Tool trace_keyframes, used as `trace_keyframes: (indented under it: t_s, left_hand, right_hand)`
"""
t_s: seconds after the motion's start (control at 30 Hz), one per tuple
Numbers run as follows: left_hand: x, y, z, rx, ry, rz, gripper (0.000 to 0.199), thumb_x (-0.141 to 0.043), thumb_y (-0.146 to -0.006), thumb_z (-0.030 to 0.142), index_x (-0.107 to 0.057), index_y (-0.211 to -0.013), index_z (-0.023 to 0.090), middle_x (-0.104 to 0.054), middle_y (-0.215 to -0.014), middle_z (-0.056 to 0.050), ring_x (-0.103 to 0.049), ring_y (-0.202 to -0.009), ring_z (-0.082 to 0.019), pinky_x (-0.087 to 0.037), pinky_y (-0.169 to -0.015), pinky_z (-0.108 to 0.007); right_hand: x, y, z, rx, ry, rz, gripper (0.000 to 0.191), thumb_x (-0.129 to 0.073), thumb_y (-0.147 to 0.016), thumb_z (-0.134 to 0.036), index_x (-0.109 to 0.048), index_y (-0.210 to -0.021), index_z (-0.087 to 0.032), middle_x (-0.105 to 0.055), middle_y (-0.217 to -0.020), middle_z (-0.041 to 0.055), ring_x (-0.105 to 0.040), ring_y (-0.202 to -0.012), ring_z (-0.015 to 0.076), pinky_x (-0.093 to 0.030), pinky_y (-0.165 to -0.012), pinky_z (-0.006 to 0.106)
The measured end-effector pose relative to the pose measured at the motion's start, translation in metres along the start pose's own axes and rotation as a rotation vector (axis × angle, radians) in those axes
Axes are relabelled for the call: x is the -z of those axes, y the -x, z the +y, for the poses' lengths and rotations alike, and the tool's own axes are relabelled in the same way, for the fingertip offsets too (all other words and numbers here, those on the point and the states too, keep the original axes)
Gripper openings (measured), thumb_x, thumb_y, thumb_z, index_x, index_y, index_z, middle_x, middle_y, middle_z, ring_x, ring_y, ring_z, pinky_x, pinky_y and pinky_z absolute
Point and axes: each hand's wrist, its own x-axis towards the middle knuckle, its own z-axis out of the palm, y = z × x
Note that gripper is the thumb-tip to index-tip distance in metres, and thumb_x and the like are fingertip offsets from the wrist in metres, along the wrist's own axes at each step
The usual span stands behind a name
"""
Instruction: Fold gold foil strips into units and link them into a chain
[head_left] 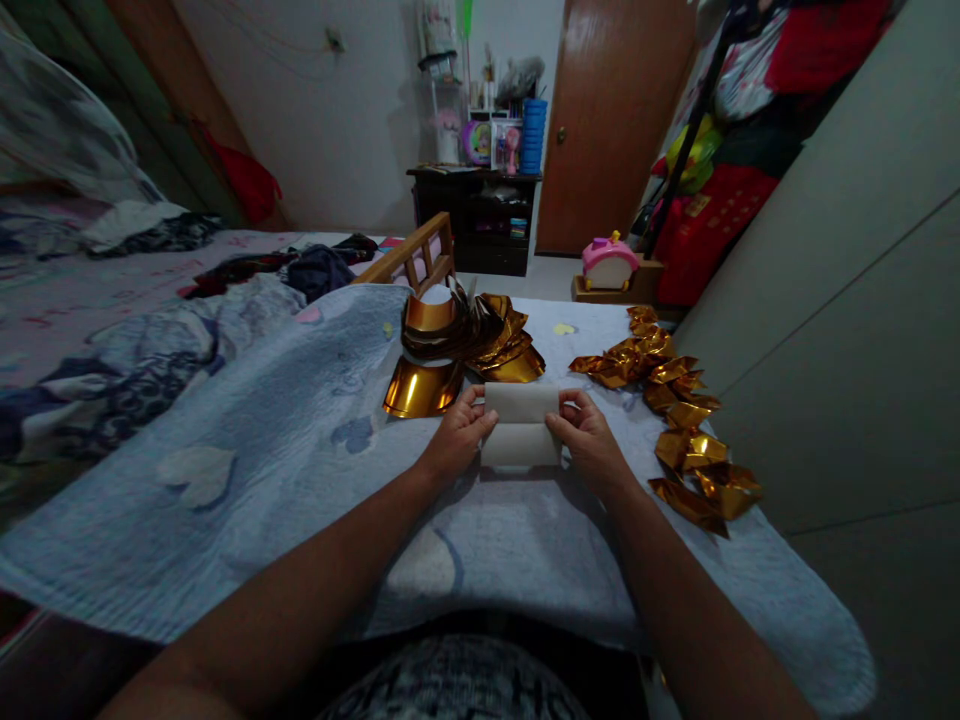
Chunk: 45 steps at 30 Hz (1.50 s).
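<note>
A pale sheet of paper [522, 443] with a crosswise crease is held between my two hands, above the blue cloth. My left hand [461, 435] pinches its left edge, thumb on top. On the opposite edge my right hand [589, 438] grips it the same way. Just beyond the paper lies a stack of shiny gold foil sheets [424, 388], curled and fanned out. To the right, several folded gold foil pieces [686, 415] are heaped in a row along the cloth's edge. The underside of the paper is hidden.
A blue patterned cloth [270, 480] covers the work surface. A bed with rumpled clothes [262, 300] stands at the left, a wooden rail [405, 255] beyond. A pink toy [610, 262] sits on a box. A pale cabinet [847, 330] borders the right side.
</note>
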Motion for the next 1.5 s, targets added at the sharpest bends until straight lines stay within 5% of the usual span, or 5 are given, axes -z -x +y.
trace_keyframes:
  t_s: [0.2, 0.47, 0.73, 1.17, 1.5]
  left_hand:
    - [0.002, 0.000, -0.002, -0.038, -0.015, 0.032, 0.049, -0.071, -0.078, 0.032, -0.039, -0.114, 0.025, -0.066, -0.080, 0.004, -0.062, -0.063, -0.014, -0.046, -0.061, -0.024]
    - [0.002, 0.002, 0.006, -0.074, -0.235, 0.017, 0.012, -0.064, -0.076, 0.027, -0.070, -0.072, 0.017, -0.061, -0.071, -0.001, -0.052, -0.066, -0.013, -0.040, -0.061, -0.024]
    - [0.004, 0.003, 0.003, -0.015, -0.212, -0.061, 0.023, -0.072, -0.077, 0.035, -0.080, -0.090, 0.018, -0.072, -0.088, -0.006, -0.059, -0.076, -0.017, -0.044, -0.067, -0.026]
    - [0.008, -0.005, 0.000, 0.128, 0.033, 0.070, 0.030, -0.080, -0.061, 0.027, -0.079, -0.087, 0.013, -0.072, -0.077, -0.005, -0.059, -0.064, -0.014, -0.042, -0.061, -0.026]
    - [0.011, -0.009, -0.004, 0.152, 0.099, 0.094, 0.030, -0.081, -0.058, 0.025, -0.078, -0.086, 0.013, -0.073, -0.077, -0.004, -0.060, -0.065, -0.015, -0.044, -0.061, -0.026]
  right_hand:
    - [0.001, -0.002, 0.003, 0.038, 0.014, 0.054, 0.047, -0.073, -0.071, -0.040, -0.037, -0.099, -0.030, -0.055, -0.069, -0.0098, -0.052, -0.056, 0.0130, -0.040, -0.052, 0.022]
    - [0.002, -0.001, -0.004, 0.123, 0.175, 0.024, 0.018, -0.067, -0.075, -0.033, -0.053, -0.080, -0.023, -0.052, -0.072, -0.0033, -0.047, -0.066, 0.0138, -0.036, -0.058, 0.025]
    - [0.004, -0.001, -0.003, 0.110, 0.167, 0.016, 0.016, -0.069, -0.074, -0.034, -0.060, -0.080, -0.022, -0.055, -0.075, -0.0018, -0.048, -0.068, 0.0146, -0.036, -0.060, 0.026]
    - [0.001, 0.004, -0.007, -0.020, 0.118, -0.026, 0.017, -0.060, -0.073, -0.028, -0.069, -0.086, -0.020, -0.056, -0.066, -0.0023, -0.048, -0.058, 0.0126, -0.037, -0.052, 0.025]
    - [0.000, 0.001, 0.000, -0.007, 0.016, -0.196, 0.028, -0.071, -0.071, -0.025, -0.061, -0.097, -0.024, -0.068, -0.082, -0.0007, -0.060, -0.066, 0.0146, -0.045, -0.056, 0.025]
